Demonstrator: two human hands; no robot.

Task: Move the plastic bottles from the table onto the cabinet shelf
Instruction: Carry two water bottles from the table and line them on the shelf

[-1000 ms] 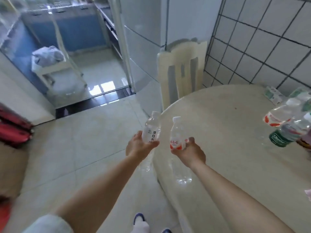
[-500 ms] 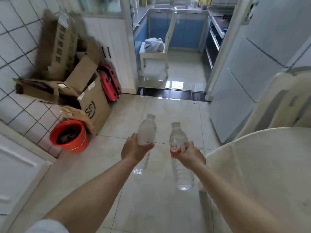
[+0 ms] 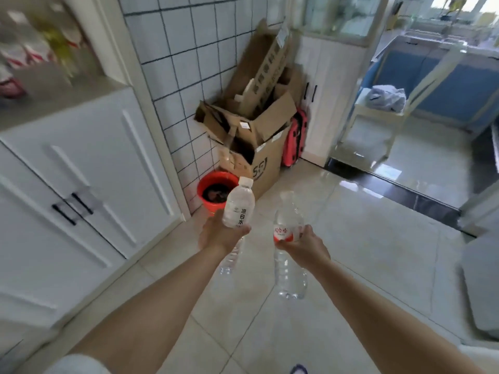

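Note:
My left hand (image 3: 220, 233) grips a clear plastic bottle with a white label and white cap (image 3: 239, 205), held upright over the floor. A second clear bottle with a red-and-white label (image 3: 287, 233) is held by my right hand (image 3: 305, 244) just to its right. The two bottles stand a little apart. At the left is the white cabinet (image 3: 81, 168) with black door handles. Its open shelf (image 3: 48, 90) at the upper left holds several blurred items. The table is out of view.
A red bucket (image 3: 213, 188) sits on the floor against the tiled wall beyond my left hand. Stacked cardboard boxes (image 3: 256, 125) and a pink suitcase (image 3: 295, 139) stand behind it. A doorway at the right opens onto a kitchen with a white chair (image 3: 383, 117).
My view has swung left, away from the table, and the white cabinet now fills the left side. Both hands still hold their bottles in front of me.

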